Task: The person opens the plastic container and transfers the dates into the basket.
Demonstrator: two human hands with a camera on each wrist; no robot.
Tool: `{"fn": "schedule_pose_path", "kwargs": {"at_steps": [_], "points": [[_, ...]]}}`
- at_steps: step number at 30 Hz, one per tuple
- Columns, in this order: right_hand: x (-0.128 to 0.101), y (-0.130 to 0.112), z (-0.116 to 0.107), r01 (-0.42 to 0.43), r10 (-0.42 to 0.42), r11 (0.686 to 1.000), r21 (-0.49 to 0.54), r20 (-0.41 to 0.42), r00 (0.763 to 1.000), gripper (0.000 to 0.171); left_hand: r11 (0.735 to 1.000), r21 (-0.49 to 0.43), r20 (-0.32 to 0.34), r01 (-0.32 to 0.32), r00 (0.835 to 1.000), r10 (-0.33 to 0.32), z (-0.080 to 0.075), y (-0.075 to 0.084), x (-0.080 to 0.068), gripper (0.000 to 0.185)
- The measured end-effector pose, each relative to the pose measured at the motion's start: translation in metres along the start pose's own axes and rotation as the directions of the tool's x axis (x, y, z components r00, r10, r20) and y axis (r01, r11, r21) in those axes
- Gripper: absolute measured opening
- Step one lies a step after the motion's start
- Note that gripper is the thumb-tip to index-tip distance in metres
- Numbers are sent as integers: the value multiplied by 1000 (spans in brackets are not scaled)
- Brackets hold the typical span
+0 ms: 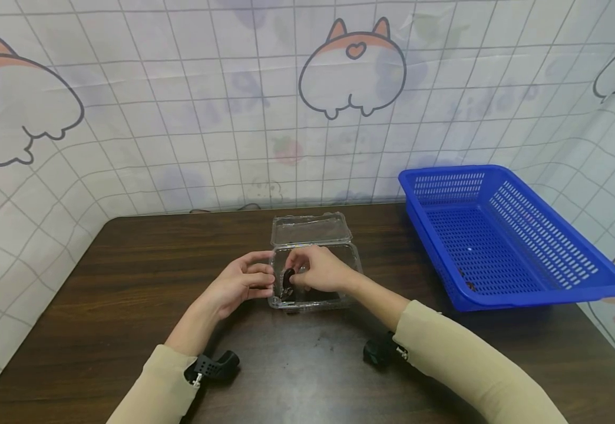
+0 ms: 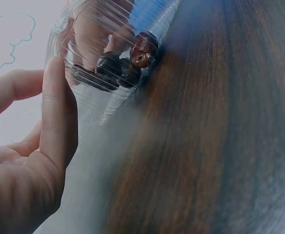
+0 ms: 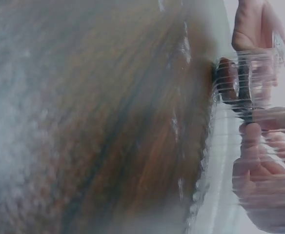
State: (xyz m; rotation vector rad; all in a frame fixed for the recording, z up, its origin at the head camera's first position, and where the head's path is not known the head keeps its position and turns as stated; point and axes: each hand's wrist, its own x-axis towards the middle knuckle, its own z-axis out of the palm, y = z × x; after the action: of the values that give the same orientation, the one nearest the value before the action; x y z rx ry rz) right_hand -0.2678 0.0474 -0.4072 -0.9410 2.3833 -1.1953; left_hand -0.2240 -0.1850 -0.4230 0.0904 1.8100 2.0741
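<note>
A clear plastic clamshell box (image 1: 315, 305) stands on the table, its lid (image 1: 311, 229) folded back toward the wall. In its left part lie several dark red-brown, glossy fruits (image 2: 143, 48) that look like jujubes. My left hand (image 1: 241, 282) touches the box's left side with extended fingers, seen close up in the left wrist view. Inside the box, my right hand (image 1: 319, 268) pinches a dark jujube-like fruit (image 1: 288, 275) between thumb and finger. Through the box wall the right wrist view shows these fingertips and dark fruits (image 3: 225, 80), partly blurred.
A blue plastic basket (image 1: 541, 297) stands to the right, with a few small brown things (image 1: 469, 286) by its near left corner. The dark wooden table (image 1: 154, 253) meets a grid-patterned wall covering (image 1: 207, 135) at the back. Black wrist cameras (image 1: 217, 365) sit on both wrists.
</note>
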Motion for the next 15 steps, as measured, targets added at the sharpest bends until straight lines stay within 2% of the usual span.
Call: {"fn": "schedule_pose_path", "kwargs": {"at_steps": [15], "points": [[-15,2,-20,14,-7,998,59,-116,993,14,1000,15,-11,9,1000,-9,-1,0,1,61]]}}
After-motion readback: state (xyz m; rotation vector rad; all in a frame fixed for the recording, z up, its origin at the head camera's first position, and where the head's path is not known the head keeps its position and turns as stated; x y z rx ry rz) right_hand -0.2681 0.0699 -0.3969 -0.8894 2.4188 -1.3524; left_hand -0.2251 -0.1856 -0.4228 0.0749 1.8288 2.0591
